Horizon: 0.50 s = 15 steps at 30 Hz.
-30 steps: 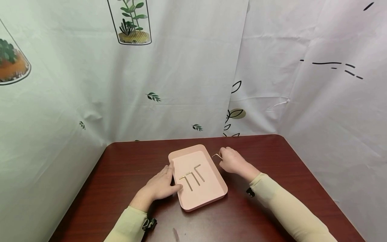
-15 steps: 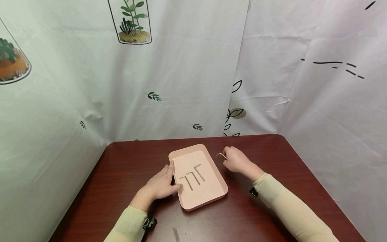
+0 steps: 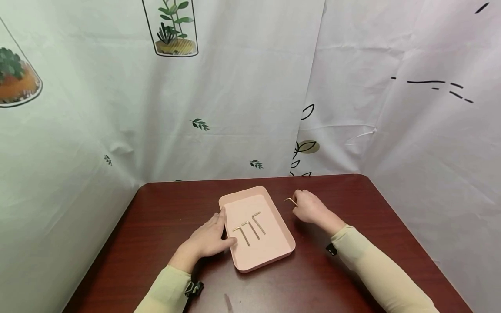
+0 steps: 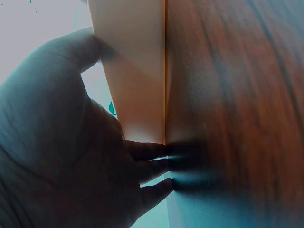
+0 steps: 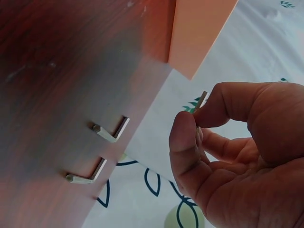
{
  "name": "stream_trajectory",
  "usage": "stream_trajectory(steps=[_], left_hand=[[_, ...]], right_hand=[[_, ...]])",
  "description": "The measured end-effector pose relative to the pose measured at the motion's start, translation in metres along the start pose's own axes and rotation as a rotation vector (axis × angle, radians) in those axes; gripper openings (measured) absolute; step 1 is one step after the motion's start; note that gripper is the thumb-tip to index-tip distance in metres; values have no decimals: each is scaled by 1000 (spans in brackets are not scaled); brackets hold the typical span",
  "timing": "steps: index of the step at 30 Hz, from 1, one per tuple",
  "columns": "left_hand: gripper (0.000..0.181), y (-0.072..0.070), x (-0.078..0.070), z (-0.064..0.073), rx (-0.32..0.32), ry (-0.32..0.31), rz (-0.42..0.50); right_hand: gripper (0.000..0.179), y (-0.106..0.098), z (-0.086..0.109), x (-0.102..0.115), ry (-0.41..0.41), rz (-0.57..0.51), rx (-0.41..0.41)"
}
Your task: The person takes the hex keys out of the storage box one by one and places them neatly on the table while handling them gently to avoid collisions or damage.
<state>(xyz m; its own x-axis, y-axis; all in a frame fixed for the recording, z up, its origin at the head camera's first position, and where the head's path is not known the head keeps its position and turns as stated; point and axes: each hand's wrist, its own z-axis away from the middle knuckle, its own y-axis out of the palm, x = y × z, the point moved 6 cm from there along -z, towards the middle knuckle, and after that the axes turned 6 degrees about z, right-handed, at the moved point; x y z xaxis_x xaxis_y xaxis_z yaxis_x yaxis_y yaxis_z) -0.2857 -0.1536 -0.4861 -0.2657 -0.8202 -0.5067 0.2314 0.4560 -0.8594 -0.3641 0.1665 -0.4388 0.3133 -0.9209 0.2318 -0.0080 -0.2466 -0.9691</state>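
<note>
While the right hand (image 3: 309,208) pinches a small hex key (image 3: 290,200) betw. thumb and forefinger just above the desk (image 3: 164,208), right of the pink tray (image 3: 274,252), the left hand (image 3: 207,238) lies flat w/ straight fingers against the tray's left wall, thumb over the rim. Three more hex keys (image 3: 248,228) lie side by side inside the tray. In the right wrist view two other keys (image 5: 99,152) rest on the desk near its far edge. Leaf-print curtain (image 3: 235,87) behind.
</note>
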Motion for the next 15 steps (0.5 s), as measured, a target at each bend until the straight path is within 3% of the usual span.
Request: stream_trajectory(steps=[15], left_hand=[[114, 1, 1, -2, 9, -2, -15]], right_hand=[[23, -1, 2, -22, 37, 6, -7]])
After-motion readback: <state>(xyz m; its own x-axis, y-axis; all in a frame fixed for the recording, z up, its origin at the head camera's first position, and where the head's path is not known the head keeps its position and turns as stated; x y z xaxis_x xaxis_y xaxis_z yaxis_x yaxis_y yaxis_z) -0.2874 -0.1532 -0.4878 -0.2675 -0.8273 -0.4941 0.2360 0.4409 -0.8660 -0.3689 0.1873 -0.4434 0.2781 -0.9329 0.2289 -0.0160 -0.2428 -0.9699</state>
